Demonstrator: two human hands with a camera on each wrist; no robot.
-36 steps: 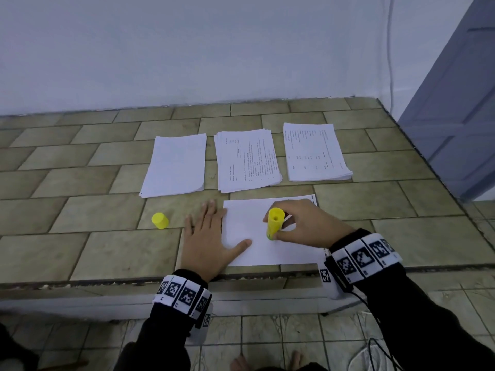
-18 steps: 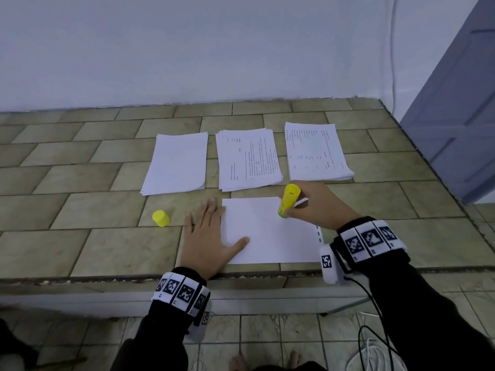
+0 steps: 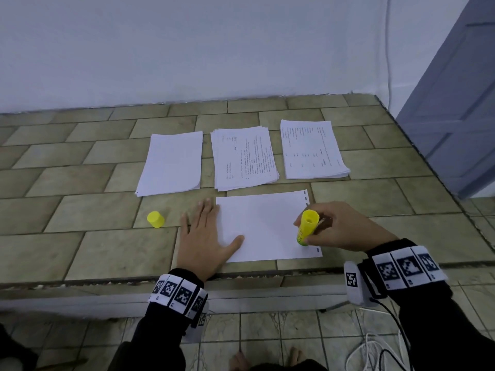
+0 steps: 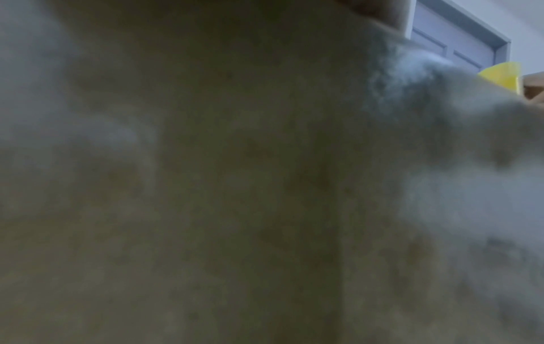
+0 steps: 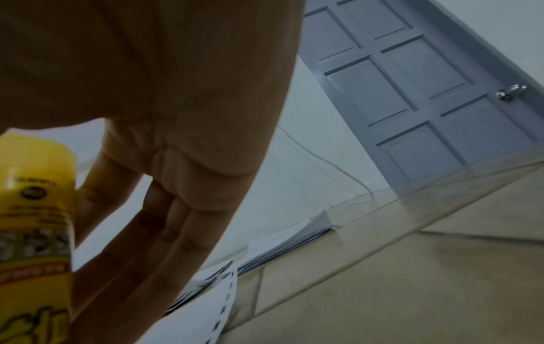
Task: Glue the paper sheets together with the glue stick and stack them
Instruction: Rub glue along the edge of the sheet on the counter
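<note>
One blank paper sheet lies near the front edge of the tiled worktop. Right hand grips the yellow glue stick, tip down on the sheet's right end. Left hand lies flat, fingers straight, thumb pressing the sheet's left edge. Yellow cap stands left of that hand. Three paper stacks sit in a row behind the sheet, toward the back wall.
</note>
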